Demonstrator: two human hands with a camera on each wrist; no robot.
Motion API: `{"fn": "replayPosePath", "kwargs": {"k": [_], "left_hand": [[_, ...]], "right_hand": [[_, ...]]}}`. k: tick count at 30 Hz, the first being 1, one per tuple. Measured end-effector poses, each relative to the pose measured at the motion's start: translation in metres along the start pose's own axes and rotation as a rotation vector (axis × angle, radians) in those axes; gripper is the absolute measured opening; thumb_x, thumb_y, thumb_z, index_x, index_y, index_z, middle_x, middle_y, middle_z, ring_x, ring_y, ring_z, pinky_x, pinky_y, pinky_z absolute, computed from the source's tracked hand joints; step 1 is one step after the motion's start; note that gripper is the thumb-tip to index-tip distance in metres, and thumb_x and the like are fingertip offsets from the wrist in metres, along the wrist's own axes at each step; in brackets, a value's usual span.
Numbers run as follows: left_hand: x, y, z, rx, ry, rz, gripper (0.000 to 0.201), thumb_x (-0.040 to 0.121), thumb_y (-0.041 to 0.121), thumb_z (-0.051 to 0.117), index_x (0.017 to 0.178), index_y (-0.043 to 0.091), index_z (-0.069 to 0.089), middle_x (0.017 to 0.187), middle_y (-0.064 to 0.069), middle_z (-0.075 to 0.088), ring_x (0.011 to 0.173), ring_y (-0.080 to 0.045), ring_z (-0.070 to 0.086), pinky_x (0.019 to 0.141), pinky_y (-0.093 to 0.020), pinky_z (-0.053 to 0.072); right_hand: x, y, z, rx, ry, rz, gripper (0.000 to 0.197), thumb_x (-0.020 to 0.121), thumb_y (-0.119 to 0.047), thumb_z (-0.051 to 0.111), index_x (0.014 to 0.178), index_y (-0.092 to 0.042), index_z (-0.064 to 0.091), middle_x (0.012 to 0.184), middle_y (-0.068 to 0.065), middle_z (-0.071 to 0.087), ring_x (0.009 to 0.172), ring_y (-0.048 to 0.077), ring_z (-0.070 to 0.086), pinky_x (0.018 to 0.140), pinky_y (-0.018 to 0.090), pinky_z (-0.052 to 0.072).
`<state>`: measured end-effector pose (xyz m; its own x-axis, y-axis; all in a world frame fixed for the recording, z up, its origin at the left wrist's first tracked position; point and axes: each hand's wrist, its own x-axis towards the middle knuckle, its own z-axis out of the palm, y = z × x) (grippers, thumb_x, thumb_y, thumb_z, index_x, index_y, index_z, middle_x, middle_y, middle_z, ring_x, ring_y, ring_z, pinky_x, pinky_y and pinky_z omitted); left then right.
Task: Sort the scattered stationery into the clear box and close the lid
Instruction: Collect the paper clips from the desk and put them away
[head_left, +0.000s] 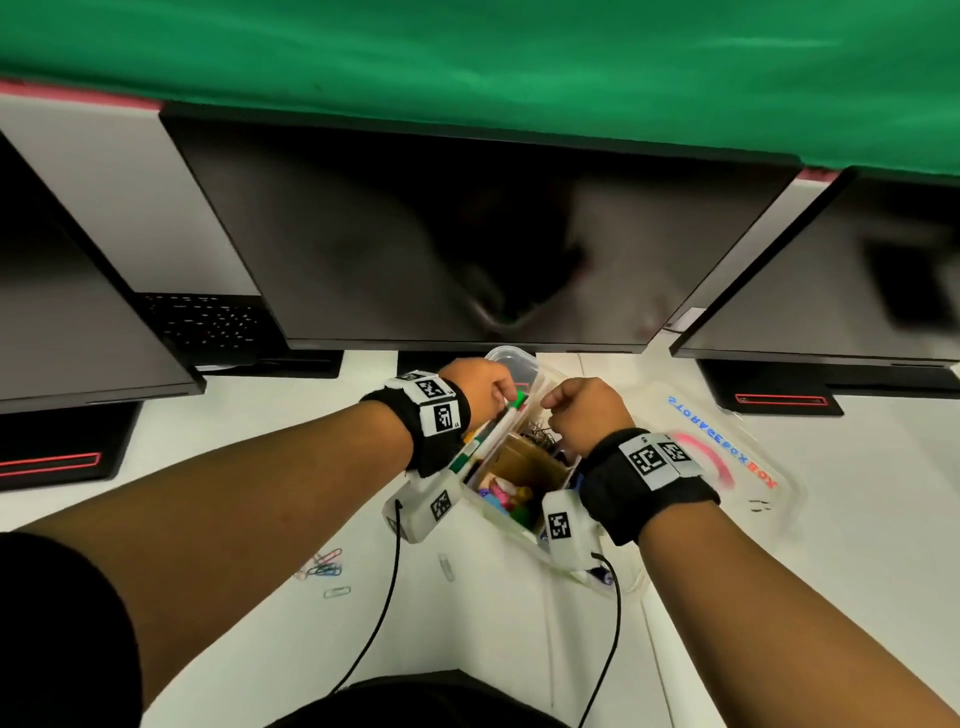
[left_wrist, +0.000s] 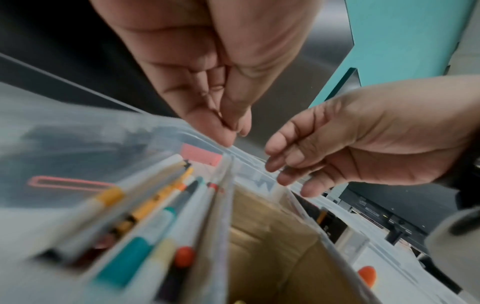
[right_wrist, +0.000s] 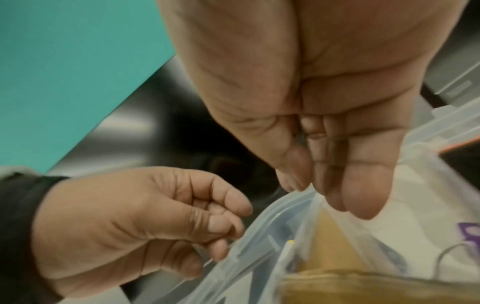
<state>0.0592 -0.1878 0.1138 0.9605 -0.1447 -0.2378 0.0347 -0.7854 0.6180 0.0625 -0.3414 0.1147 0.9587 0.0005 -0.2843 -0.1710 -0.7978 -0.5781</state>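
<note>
The clear box (head_left: 511, 355) stands on the white desk with no lid on it. Its left section holds several markers (head_left: 493, 431) (left_wrist: 155, 205); a brown cardboard insert (head_left: 530, 462) (left_wrist: 272, 236) fills the middle. The lid (head_left: 727, 452), printed "STORAGE BOX", lies flat to the box's right. My left hand (head_left: 506, 389) (left_wrist: 231, 131) (right_wrist: 226, 236) hovers over the far end of the box (left_wrist: 246, 152), fingertips pinched on a thin dark bit that looks like a small clip. My right hand (head_left: 553, 402) (left_wrist: 280, 170) (right_wrist: 324, 193) is close beside it with curled fingers at the rim (right_wrist: 259, 236), holding nothing I can see.
Several loose paper clips (head_left: 324, 564) lie on the desk at the lower left, under my left forearm. A large dark monitor (head_left: 467, 234) stands right behind the box, with others on both sides. Two black wrist cables (head_left: 379, 623) trail toward me.
</note>
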Motion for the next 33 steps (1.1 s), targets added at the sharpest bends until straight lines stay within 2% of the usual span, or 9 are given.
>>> {"fn": "replayPosePath", "kwargs": {"k": [3,6,12,15,20,24,30,32,33], "left_hand": [[-0.021,-0.026,-0.023,-0.001,0.008,-0.032,0.018,0.087,0.012,0.057,0.099,0.018,0.070,0.101,0.001,0.068,0.096,-0.016,0.062,0.079,-0.018,0.043],[-0.040,-0.063,-0.037,0.037,0.028,-0.075,0.016,0.086,0.017,0.061,0.100,0.015,0.068,0.102,-0.004,0.068,0.098,-0.019,0.061,0.079,-0.020,0.042],[-0.086,-0.158,-0.031,0.237,-0.116,-0.204,0.025,0.089,0.020,0.059,0.113,0.015,0.062,0.121,-0.006,0.060,0.113,-0.023,0.055,0.093,-0.025,0.041],[-0.113,-0.206,-0.021,0.347,-0.220,-0.291,0.033,0.088,0.025,0.060,0.120,0.020,0.056,0.127,-0.006,0.051,0.118,-0.026,0.051,0.099,-0.032,0.040],[-0.143,-0.249,-0.013,0.412,-0.274,-0.349,0.074,0.074,0.027,0.076,0.137,0.023,0.036,0.135,-0.007,0.039,0.127,-0.027,0.041,0.103,-0.038,0.038],[-0.157,-0.258,-0.002,0.399,-0.338,-0.353,0.064,0.074,0.024,0.076,0.127,0.017,0.041,0.130,-0.008,0.044,0.119,-0.027,0.048,0.094,-0.036,0.042],[-0.157,-0.255,0.021,0.185,-0.309,-0.329,0.045,0.080,0.012,0.069,0.118,0.012,0.045,0.121,-0.008,0.053,0.103,-0.027,0.057,0.083,-0.032,0.042],[-0.152,-0.250,0.027,0.074,-0.272,-0.358,0.037,0.083,0.009,0.062,0.116,0.012,0.044,0.114,-0.009,0.056,0.088,-0.022,0.057,0.072,-0.027,0.041],[-0.148,-0.249,0.029,0.041,-0.262,-0.359,0.036,0.084,0.010,0.061,0.116,0.012,0.044,0.112,-0.008,0.056,0.085,-0.021,0.056,0.070,-0.026,0.040]], "right_hand": [[-0.019,-0.025,0.016,0.063,0.030,-0.092,0.031,0.081,-0.002,0.056,0.061,-0.025,0.057,0.083,0.001,0.066,0.083,0.023,0.063,0.087,0.030,0.050],[-0.042,-0.053,0.041,0.099,-0.009,-0.228,0.023,0.083,-0.001,0.055,0.073,-0.019,0.064,0.086,0.000,0.065,0.083,0.017,0.060,0.082,0.023,0.046],[-0.087,-0.067,0.119,-0.133,-0.290,-0.433,0.020,0.087,-0.014,0.056,0.102,-0.010,0.069,0.106,0.006,0.069,0.096,0.021,0.063,0.079,0.020,0.042],[-0.093,-0.041,0.159,-0.416,-0.461,-0.308,0.035,0.090,-0.024,0.053,0.122,-0.013,0.056,0.129,0.008,0.054,0.119,0.024,0.051,0.096,0.025,0.037],[-0.096,-0.004,0.186,-0.663,-0.418,-0.002,0.074,0.086,-0.037,0.056,0.145,-0.012,0.019,0.153,0.016,0.010,0.139,0.038,0.015,0.112,0.041,0.025],[-0.113,-0.005,0.210,-0.557,-0.429,0.011,0.078,0.089,-0.027,0.052,0.147,-0.004,0.005,0.153,0.018,-0.001,0.141,0.039,0.008,0.116,0.040,0.021],[-0.137,-0.015,0.241,-0.464,-0.539,-0.162,0.080,0.091,-0.012,0.046,0.147,-0.001,-0.010,0.155,0.020,-0.019,0.145,0.035,-0.011,0.118,0.034,0.001],[-0.139,-0.022,0.245,-0.410,-0.523,-0.210,0.074,0.091,-0.006,0.045,0.147,0.001,-0.003,0.156,0.021,-0.011,0.146,0.031,-0.004,0.117,0.027,0.002],[-0.138,-0.026,0.248,-0.377,-0.465,-0.277,0.071,0.088,-0.003,0.050,0.145,0.007,0.010,0.154,0.027,0.003,0.145,0.032,0.009,0.116,0.025,0.009]]}}
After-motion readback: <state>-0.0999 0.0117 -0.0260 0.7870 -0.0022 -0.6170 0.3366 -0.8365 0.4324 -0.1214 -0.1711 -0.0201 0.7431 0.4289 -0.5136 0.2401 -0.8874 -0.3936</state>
